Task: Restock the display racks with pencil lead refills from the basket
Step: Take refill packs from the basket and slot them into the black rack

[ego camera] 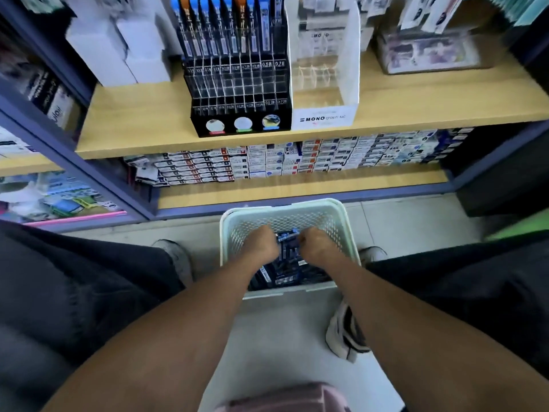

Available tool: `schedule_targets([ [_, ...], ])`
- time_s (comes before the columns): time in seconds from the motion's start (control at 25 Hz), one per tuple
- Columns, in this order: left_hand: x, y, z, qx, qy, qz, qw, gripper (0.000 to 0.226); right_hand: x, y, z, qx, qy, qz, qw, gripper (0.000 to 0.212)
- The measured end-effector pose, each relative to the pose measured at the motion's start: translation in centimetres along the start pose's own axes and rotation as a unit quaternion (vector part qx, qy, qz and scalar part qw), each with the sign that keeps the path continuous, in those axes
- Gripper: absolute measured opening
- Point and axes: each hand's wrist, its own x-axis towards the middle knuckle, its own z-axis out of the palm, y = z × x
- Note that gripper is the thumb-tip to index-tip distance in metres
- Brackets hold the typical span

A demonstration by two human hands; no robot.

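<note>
A wooden shelf [416, 105] in a blue-framed unit spans the upper view, and below it a lower shelf [297, 185] carries rows of small stacked boxes [297, 159]. On the upper shelf stands a black display rack [240, 93] — its back slots filled with tall blue and orange packs, its front compartments mostly bare — and just beside it, on the right, a white rack [323, 84] marked MONO. White cartons [118, 46] sit to the left of the black rack.

On the tiled floor [401, 227], in front of the unit and between the person's dark-trousered legs, sits a pale green perforated basket [285, 209]. Inside lie the pencil lead refills [285, 272] (dark blue packs, heaped loosely).

Both arms reach down into the basket. The left hand [261, 242] and the right hand [318, 243] have fingers curled downward around a blue pack [287, 237] held between them — each grip closed on it, though the fingertips are hidden.
</note>
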Motion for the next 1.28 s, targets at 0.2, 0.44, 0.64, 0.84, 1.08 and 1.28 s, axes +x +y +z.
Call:
schedule_targets([
  [0.2,3.6,-1.2,2.5,-0.052,-0.034,-0.095,0.994,0.027,2.9,0.2,3.7,0.032,-0.030,0.064,0.997,0.027],
  [0.44,6.1,-0.8,3.4,-0.100,-0.039,-0.152,0.983,0.029,4.5,-1.0,5.6,0.071,0.029,0.138,0.988,0.029],
  [0.64,7.2,-0.9,4.1,-0.191,-0.053,-0.192,0.961,0.021,4.9,-1.3,6.2,0.158,0.055,0.198,0.966,0.034],
  [0.84,8.2,-1.4,4.5,-0.255,-0.056,-0.208,0.943,0.018,5.7,-1.1,6.4,0.241,0.084,0.225,0.940,0.033],
  [1.08,8.5,-0.8,5.3,-0.336,-0.079,-0.223,0.912,0.035,6.3,-1.5,6.6,0.295,0.086,0.210,0.928,0.019],
  [1.28,8.3,-1.0,5.8,-0.356,-0.079,-0.230,0.902,0.060,6.5,-1.7,6.3,0.332,0.065,0.204,0.919,0.021],
])
